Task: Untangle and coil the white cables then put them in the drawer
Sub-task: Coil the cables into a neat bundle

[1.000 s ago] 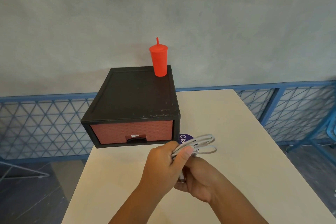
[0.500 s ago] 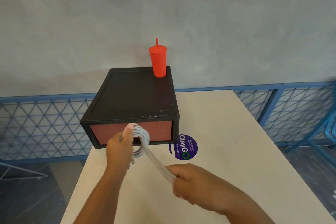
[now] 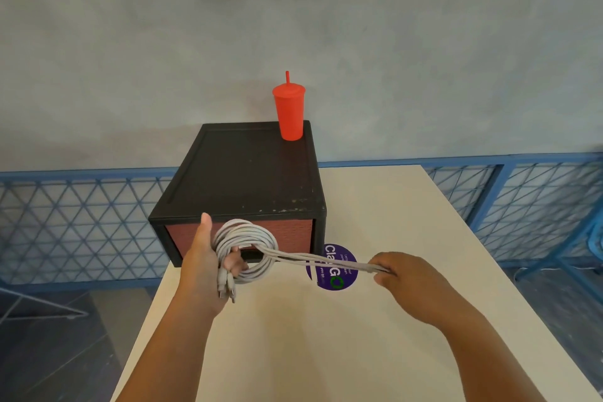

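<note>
Progress: coiling well along, judging by several loops formed; short tail left to wind; drawer (image 3: 239, 238) shut, stowing not done.
Cables (image 3: 245, 250): white-grey, several strands bundled; round coil in front of drawer, above table (image 3: 375, 320); plug ends dangling below palm.
Left hand (image 3: 204, 266): coil looped round fingers, thumb up, loosely curled.
Right hand (image 3: 403, 277): pinched on taut tail, stretched over purple sticker (image 3: 339, 281).
</note>
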`<state>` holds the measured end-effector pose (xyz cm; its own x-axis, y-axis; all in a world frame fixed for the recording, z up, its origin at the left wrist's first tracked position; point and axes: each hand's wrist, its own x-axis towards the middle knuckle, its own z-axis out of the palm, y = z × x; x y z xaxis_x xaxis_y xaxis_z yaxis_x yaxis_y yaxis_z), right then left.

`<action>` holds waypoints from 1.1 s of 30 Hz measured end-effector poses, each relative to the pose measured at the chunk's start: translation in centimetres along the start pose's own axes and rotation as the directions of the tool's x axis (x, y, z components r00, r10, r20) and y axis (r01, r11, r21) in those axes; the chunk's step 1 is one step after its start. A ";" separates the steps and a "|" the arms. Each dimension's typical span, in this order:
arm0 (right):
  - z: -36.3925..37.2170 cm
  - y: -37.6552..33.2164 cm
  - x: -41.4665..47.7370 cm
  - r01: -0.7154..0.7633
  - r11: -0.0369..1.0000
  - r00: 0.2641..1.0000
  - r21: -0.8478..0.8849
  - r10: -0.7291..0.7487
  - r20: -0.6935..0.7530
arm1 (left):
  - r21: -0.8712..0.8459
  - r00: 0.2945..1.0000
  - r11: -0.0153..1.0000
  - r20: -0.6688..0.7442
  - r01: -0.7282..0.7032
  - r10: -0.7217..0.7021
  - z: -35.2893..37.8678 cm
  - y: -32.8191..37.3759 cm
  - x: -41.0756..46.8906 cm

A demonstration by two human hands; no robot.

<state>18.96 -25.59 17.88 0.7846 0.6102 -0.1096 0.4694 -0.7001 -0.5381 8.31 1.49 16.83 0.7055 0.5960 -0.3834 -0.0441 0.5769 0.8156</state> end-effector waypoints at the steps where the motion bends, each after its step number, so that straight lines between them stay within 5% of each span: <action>1: 0.3 0.2 0.1 -0.022 0.999 1.000 -0.036 0.022 -0.018 | 0.034 1.000 0.999 0.013 0.005 -0.005 0.0 -0.2 0.0; 4: 0.6 0.3 -0.5 -0.008 0.996 1.000 -0.086 0.007 -0.015 | 0.208 0.998 0.978 -0.052 -0.028 0.040 0.4 -0.4 -0.3; 9: -2.7 -2.3 -3.1 0.109 0.979 0.967 0.175 -0.145 0.209 | 0.549 0.941 0.832 -0.236 -0.077 0.242 0.5 -0.2 -0.5; 12: -4.7 -3.2 -3.8 0.166 0.968 0.952 0.190 -0.207 0.225 | 0.542 0.927 0.829 -0.221 -0.141 0.302 0.8 -0.4 -0.7; 15: -5.9 -2.1 -3.5 0.181 0.971 0.973 0.153 -0.200 0.116 | 0.409 0.946 0.910 -0.262 -0.070 0.190 1.9 0.6 -0.7; 18: -5.6 0.3 -2.4 0.091 0.983 0.995 0.159 -0.085 -0.045 | 0.293 0.998 0.955 0.039 -0.054 0.044 2.2 1.2 -1.6; 21: -3.5 2.3 -1.0 -0.011 0.987 0.981 0.163 0.042 -0.190 | 0.294 0.880 0.951 0.471 -0.097 -0.056 2.2 0.9 -3.1; 24: -1.8 3.5 -0.4 -0.054 0.996 0.964 0.069 0.070 -0.257 | 0.435 0.846 0.880 0.527 -0.190 -0.078 3.0 0.0 -4.5; 29: 2.6 2.2 -0.7 -0.042 0.951 0.997 -0.307 0.058 0.045 | 0.410 0.949 0.902 0.315 -0.131 -0.006 4.3 -1.7 -4.5; 33: 4.4 -1.9 -1.3 0.061 0.976 0.971 0.211 -0.107 0.216 | 0.444 0.974 0.891 0.225 -0.094 -0.009 5.7 -2.8 -5.1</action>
<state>15.24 -23.42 15.40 0.6238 0.7474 -0.2288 0.4204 -0.5676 -0.7078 8.85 -6.41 18.96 0.8468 0.4500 -0.2837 0.2087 0.2096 0.9553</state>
